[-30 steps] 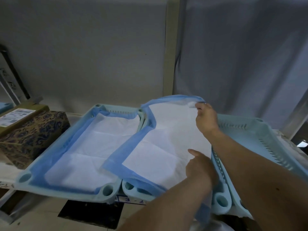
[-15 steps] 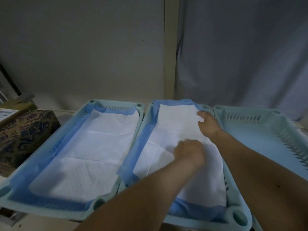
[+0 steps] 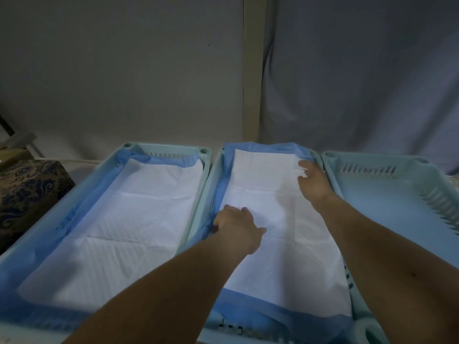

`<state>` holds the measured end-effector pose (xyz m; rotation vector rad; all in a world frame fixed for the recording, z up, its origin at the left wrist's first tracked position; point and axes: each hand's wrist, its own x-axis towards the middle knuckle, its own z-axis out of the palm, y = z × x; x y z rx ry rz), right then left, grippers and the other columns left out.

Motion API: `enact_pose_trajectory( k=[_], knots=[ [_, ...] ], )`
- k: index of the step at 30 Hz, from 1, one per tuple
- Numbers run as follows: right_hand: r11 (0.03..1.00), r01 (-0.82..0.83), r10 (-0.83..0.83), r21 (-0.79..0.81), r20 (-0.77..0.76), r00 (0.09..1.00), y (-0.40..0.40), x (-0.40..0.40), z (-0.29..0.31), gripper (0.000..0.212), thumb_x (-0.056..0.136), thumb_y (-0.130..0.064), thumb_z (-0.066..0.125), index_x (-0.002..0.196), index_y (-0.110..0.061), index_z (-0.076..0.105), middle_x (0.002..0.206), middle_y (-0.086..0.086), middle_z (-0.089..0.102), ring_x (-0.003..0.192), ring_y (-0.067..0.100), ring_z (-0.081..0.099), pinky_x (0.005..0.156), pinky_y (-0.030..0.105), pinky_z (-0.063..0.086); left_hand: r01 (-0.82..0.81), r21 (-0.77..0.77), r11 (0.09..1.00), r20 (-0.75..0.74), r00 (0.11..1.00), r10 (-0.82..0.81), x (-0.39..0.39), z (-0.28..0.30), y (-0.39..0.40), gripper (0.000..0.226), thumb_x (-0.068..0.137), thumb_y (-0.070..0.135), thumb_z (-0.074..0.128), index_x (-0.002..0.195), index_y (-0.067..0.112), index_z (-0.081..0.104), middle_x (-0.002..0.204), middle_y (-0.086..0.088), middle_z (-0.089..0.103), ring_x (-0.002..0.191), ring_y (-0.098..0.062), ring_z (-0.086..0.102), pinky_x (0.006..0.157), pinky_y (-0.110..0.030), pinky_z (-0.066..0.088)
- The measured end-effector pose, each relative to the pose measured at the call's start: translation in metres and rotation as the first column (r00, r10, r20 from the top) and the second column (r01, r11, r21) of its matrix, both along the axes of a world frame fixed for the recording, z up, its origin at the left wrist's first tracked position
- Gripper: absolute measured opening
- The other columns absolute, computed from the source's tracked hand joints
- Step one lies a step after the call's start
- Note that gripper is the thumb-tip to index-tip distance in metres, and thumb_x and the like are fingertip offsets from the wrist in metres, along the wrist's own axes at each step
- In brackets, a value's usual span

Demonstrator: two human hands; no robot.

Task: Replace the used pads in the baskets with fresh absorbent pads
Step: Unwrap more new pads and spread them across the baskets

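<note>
A: Left hand (image 3: 233,225) flat, fingers spread, pressing fresh pad (image 3: 270,219) down along left wall of middle basket (image 3: 316,157). Right hand (image 3: 311,181) open, fingertips pushing far right corner down.

B: Risks?

A: Probably a bunched blue border at the left wall; pad could ride up if pressed unevenly. Near edge looks folded over the rim.

B: Surroundings?

A: Left basket (image 3: 164,148) already lined with 1 pad (image 3: 129,219). Right basket (image 3: 372,157) bare, no pad yet. Patterned box (image 3: 27,192) far left. Nothing blocking.

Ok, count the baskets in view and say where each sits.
3, side by side: left basket padded, middle basket padded under both hands, right basket bare. More may lie out of view.
</note>
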<state>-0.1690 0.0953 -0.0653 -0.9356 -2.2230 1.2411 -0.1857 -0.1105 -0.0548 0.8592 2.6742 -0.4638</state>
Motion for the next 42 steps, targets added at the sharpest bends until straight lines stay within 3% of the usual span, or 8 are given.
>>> enact_pose_trajectory(
  k=[5,14,19,23,26,35,40,42],
  knots=[
    [0.966,-0.116,0.043,0.231,0.298,0.954,-0.006,0.000,0.000,0.055,0.093,0.002,0.039,0.144,-0.020,0.039,0.149,0.009,0.035,0.128,0.030,0.044,0.099,0.036,0.047,0.217,-0.015,0.976,-0.193,0.957,-0.216,0.001,0.008,0.000,0.051,0.103,0.042,0.018,0.125,0.011,0.052,0.111,-0.006,0.059,0.101,-0.023,0.056,0.073,-0.031,0.039],
    [0.734,-0.220,-0.202,0.642,0.516,0.832,-0.052,0.035,0.027,0.053,0.090,-0.007,0.051,0.139,-0.017,0.034,0.132,0.018,0.036,0.110,0.031,0.054,0.091,0.038,0.049,0.262,0.045,0.964,-0.135,0.958,-0.254,0.020,0.021,-0.021,0.032,0.089,0.010,0.052,0.121,0.010,0.051,0.119,-0.010,0.047,0.105,-0.023,0.051,0.073,-0.028,0.036],
    [0.751,-0.335,-0.222,0.569,0.696,0.683,-0.078,0.063,0.042,0.030,0.089,-0.011,0.050,0.119,-0.009,0.056,0.121,0.010,0.060,0.111,0.028,0.058,0.088,0.033,0.048,0.314,-0.005,0.949,0.013,0.949,-0.314,0.037,0.035,-0.043,0.030,0.091,0.028,0.058,0.114,0.010,0.057,0.100,-0.005,0.056,0.080,-0.019,0.052,0.061,-0.028,0.037],
    [0.769,-0.546,-0.106,0.332,0.909,0.403,-0.094,0.087,0.051,0.036,0.092,-0.011,0.040,0.122,-0.006,0.058,0.129,0.010,0.054,0.117,0.027,0.053,0.094,0.034,0.044,0.341,-0.045,0.939,0.217,0.921,-0.324,0.055,0.051,-0.061,0.065,0.078,0.058,0.066,0.120,0.009,0.056,0.112,-0.008,0.061,0.091,-0.021,0.056,0.057,-0.025,0.036],
    [0.783,-0.591,-0.027,0.195,0.959,0.281,-0.106,0.097,0.049,0.039,0.094,-0.010,0.035,0.126,-0.005,0.055,0.133,0.011,0.052,0.117,0.027,0.052,0.096,0.034,0.042,0.325,-0.035,0.945,0.256,0.917,-0.306,0.064,0.057,-0.072,0.072,0.077,0.054,0.071,0.129,0.012,0.047,0.121,-0.007,0.055,0.104,-0.022,0.055,0.066,-0.028,0.041],
    [0.853,-0.475,-0.029,0.217,0.928,0.371,-0.135,0.120,0.049,0.049,0.093,-0.012,0.035,0.142,-0.009,0.037,0.144,0.014,0.030,0.124,0.028,0.043,0.098,0.033,0.040,0.347,-0.004,0.938,0.135,0.929,-0.344,0.079,0.041,-0.081,0.059,0.078,0.029,0.073,0.124,0.011,0.040,0.117,-0.011,0.043,0.098,-0.026,0.052,0.068,-0.033,0.042],
    [0.890,-0.386,-0.062,0.244,0.902,0.427,-0.139,0.123,0.041,0.044,0.091,-0.015,0.046,0.134,-0.007,0.045,0.132,0.011,0.044,0.115,0.025,0.051,0.086,0.031,0.045,0.416,0.006,0.909,0.008,0.909,-0.416,0.079,0.035,-0.082,0.045,0.079,0.009,0.066,0.118,0.010,0.043,0.111,-0.012,0.049,0.089,-0.023,0.052,0.062,-0.030,0.037],
    [0.911,-0.344,-0.077,0.228,0.912,0.402,-0.142,0.127,0.042,0.042,0.089,-0.020,0.049,0.129,-0.008,0.049,0.111,0.007,0.055,0.094,0.022,0.058,0.074,0.030,0.045,0.438,0.001,0.899,-0.024,0.899,-0.438,0.077,0.033,-0.081,0.039,0.082,0.005,0.062,0.117,0.008,0.045,0.111,-0.013,0.052,0.095,-0.024,0.056,0.063,-0.030,0.036]
  ],
)
